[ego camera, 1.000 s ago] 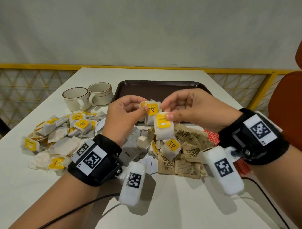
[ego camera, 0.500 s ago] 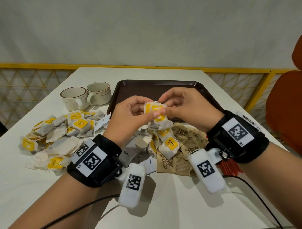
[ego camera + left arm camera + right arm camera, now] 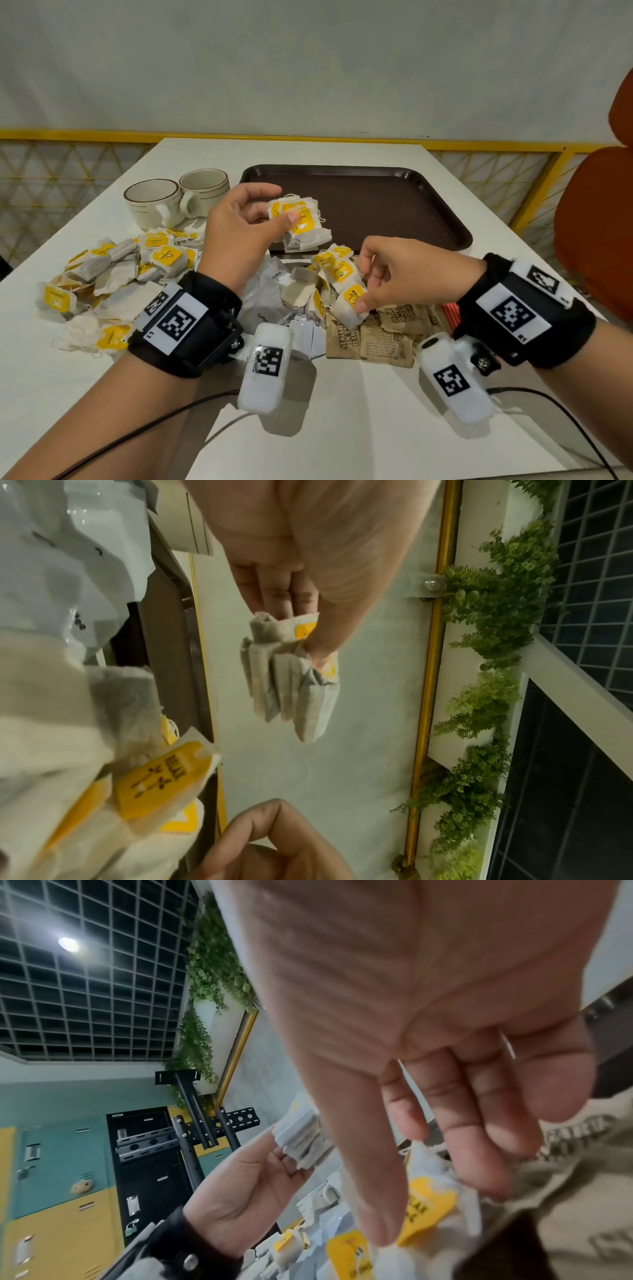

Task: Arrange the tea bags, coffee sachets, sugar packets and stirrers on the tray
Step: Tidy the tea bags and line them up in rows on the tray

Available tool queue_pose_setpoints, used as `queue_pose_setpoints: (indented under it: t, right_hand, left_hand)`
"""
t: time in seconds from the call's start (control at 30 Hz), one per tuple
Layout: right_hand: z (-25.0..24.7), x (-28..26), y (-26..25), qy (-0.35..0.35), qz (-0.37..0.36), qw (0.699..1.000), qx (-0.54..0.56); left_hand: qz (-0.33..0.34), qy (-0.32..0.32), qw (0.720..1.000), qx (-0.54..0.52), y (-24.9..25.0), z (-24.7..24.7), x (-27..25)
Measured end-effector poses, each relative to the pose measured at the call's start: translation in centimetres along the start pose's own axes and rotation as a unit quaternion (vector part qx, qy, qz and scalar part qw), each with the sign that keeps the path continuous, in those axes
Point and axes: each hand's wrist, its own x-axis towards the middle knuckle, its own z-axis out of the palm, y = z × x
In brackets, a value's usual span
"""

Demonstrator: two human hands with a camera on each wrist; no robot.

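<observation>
My left hand (image 3: 278, 209) holds a small stack of tea bags (image 3: 303, 228) with yellow tags, thumb on top, above the near left edge of the dark brown tray (image 3: 394, 205). In the left wrist view the stack (image 3: 291, 680) shows several bags side by side. My right hand (image 3: 364, 291) is down on the middle pile and pinches one tea bag (image 3: 349, 306) between thumb and fingers; its yellow tag (image 3: 428, 1204) shows under them. Brown sugar packets (image 3: 387, 330), grey coffee sachets (image 3: 265, 303) and red stirrers (image 3: 450, 310) lie near the right hand.
A large heap of tea bags (image 3: 116, 274) spreads over the left of the white table (image 3: 342, 428). Two cream cups (image 3: 154, 202) stand left of the tray. An orange chair (image 3: 596, 222) is at the right. Cables cross the table's near edge.
My right hand left the stack held by the left hand, dropped to the middle pile and took hold of another tea bag. The left hand stayed raised with the stack.
</observation>
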Motion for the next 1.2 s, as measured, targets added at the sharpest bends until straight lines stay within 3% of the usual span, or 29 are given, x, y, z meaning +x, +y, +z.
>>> queue_pose_setpoints:
  t: [0.3, 0.57, 0.77, 0.97, 1.2]
  right_hand:
    - [-0.9, 0.3, -0.5, 0.017, -0.085, 0.988, 0.127]
    - [-0.1, 2.9, -0.6, 0.087, -0.081, 0.992, 0.032]
    - [0.1, 3.0, 0.1, 0.016, -0.033, 0.999, 0.022]
    - [-0.7, 2.9, -0.3, 0.025, -0.054, 0.992, 0.109]
    - [-4.6, 3.7, -1.2, -0.067, -0.077, 0.985, 0.136]
  left_hand:
    - [0.0, 0.001, 1.0, 0.001, -0.2, -0.1, 0.2]
    - [0.004, -0.006, 1.0, 0.005, -0.3, -0.1, 0.2]
    - [-0.004, -0.01, 1.0, -0.001, -0.7, -0.1, 0.3]
    - [-0.012, -0.009, 1.0, -0.008, -0.8, -0.1, 0.3]
    - [-0.024, -0.001, 0.999, -0.021, 0.9, -0.5, 1.6]
